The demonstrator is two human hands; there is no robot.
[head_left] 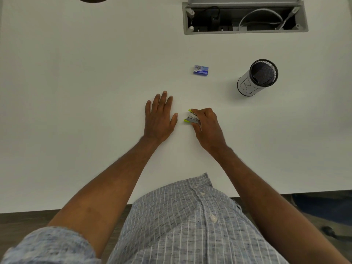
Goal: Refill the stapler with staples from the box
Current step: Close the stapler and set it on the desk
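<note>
A small stapler (192, 119) with lime-green tips and a grey metal body lies on the white table (95, 73), its two arms spread apart toward the left. My right hand (207, 126) grips it from the right, fingers curled over its top arm and thumb under its lower one. My left hand (160, 117) rests flat on the table just left of the stapler, fingers straight and not touching it. A small blue staple box (201, 70) lies closed on the table beyond the hands.
A black mesh pen cup (257, 78) wrapped in white paper stands at the right. An open grey cable tray (244, 18) with wires is set into the table's far side. The table's near edge is at my waist.
</note>
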